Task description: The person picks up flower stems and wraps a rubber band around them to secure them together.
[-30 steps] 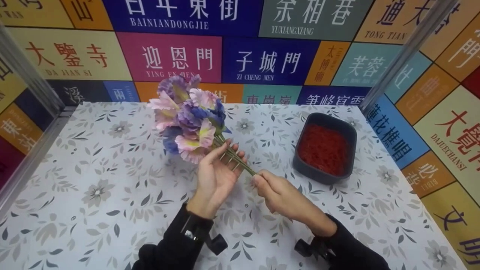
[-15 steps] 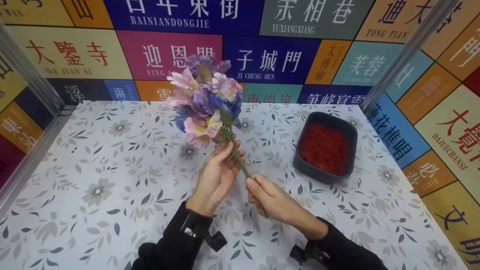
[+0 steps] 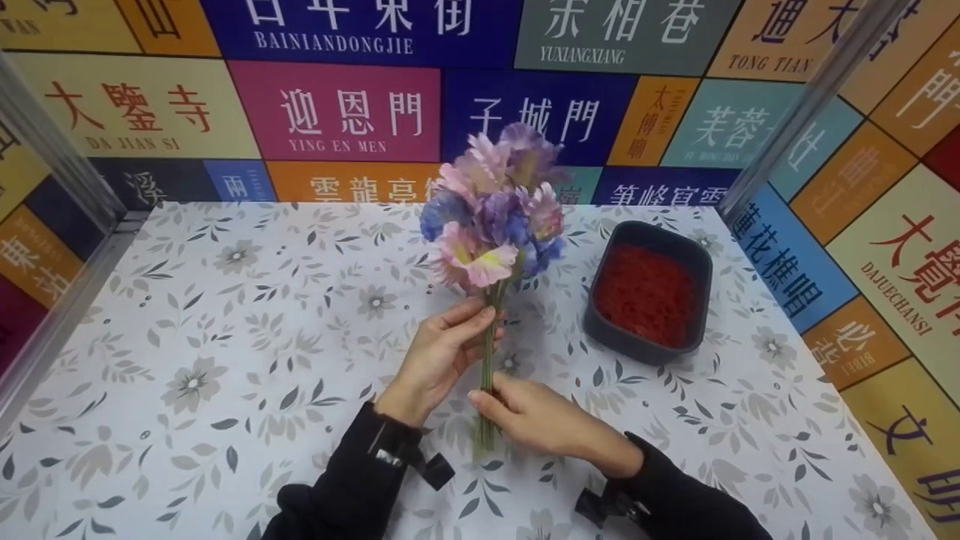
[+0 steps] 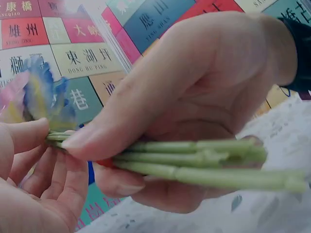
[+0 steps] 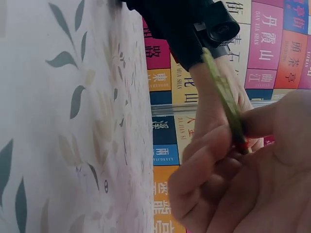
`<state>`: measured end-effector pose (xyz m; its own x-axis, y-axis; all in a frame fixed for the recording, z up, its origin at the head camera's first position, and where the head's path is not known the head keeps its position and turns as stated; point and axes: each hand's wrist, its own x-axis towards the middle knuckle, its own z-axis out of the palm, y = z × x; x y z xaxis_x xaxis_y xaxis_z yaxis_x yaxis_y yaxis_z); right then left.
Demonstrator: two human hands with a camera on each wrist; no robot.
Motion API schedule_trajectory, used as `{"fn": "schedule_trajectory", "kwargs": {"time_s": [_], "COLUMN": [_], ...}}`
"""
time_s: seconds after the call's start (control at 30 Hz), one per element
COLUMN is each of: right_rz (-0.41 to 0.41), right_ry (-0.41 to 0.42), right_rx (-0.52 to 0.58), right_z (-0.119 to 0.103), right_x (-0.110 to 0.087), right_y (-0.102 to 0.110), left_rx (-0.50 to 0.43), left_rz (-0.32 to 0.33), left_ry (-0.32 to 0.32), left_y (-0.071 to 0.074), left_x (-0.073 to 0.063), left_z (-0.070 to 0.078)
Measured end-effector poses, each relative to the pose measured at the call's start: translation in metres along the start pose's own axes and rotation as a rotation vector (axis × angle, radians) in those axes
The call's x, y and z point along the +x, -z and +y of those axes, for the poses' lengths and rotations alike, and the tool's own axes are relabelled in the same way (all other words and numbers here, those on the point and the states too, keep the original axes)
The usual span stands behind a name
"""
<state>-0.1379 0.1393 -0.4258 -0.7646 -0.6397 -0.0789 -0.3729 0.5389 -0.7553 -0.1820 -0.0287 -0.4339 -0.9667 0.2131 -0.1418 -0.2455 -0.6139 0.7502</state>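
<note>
A bunch of artificial flowers [image 3: 495, 206] in pink, purple and blue stands nearly upright over the table's middle. Just under the blooms, my left hand [image 3: 442, 352] pinches the green stems [image 3: 487, 360] between thumb and fingers. Lower down, my right hand [image 3: 547, 416] grips the same stems, their cut ends sticking out below it. The left wrist view shows those stem ends [image 4: 194, 165] passing between the right thumb and fingers, with a small bit of red [image 4: 105, 162] at the grip. In the right wrist view, the right fingers [image 5: 194, 167] curl at the stems.
To the right of the flowers stands a dark grey rectangular tub [image 3: 649, 352] with red shredded filling [image 3: 649, 292]. The table [image 3: 300, 465] wears a white leaf-print cover. Panels with printed place names [image 3: 334, 109] rise along its back and sides.
The flowers have moved right and swung from leaning left to nearly upright. The left fingers have closed round the stems. My right hand has shifted left and down, with stem ends now showing beneath it.
</note>
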Motion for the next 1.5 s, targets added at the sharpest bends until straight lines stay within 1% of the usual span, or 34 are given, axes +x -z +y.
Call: {"fn": "schedule_trajectory", "kwargs": {"time_s": [0.07,0.2,0.33,0.47,0.63,0.8,0.87,1.13,1.5], "right_rz": [-0.022,-0.089,-0.153,-0.174,-0.179,-0.167,-0.158,-0.132,-0.122], "right_ry": [-0.013,-0.059,-0.080,-0.089,-0.103,-0.120,-0.117,-0.060,-0.059], "right_rx": [-0.067,-0.143,-0.158,-0.152,-0.178,-0.200,-0.202,-0.191,-0.219], "right_z": [0.005,0.020,0.031,0.035,0.034,0.033,0.034,0.036,0.035], "right_x": [0.001,0.006,0.012,0.014,0.014,0.014,0.014,0.014,0.015], "right_y": [-0.001,-0.002,-0.004,-0.005,-0.007,-0.008,-0.009,-0.009,-0.008], "left_rx": [0.026,0.093,0.127,0.144,0.166,0.185,0.180,0.134,0.090], "left_rz": [0.007,0.011,0.013,0.015,0.036,0.045,0.047,0.050,0.107], "left_ry": [0.006,0.030,0.058,0.051,0.049,0.049,0.048,0.054,0.045], "left_y": [0.004,0.013,0.024,0.032,0.033,0.033,0.033,0.034,0.033], "left_x": [0.004,0.011,0.018,0.021,0.019,0.017,0.017,0.018,0.019], "left_z": [-0.009,-0.027,-0.039,-0.046,-0.050,-0.052,-0.052,-0.052,-0.051]}}
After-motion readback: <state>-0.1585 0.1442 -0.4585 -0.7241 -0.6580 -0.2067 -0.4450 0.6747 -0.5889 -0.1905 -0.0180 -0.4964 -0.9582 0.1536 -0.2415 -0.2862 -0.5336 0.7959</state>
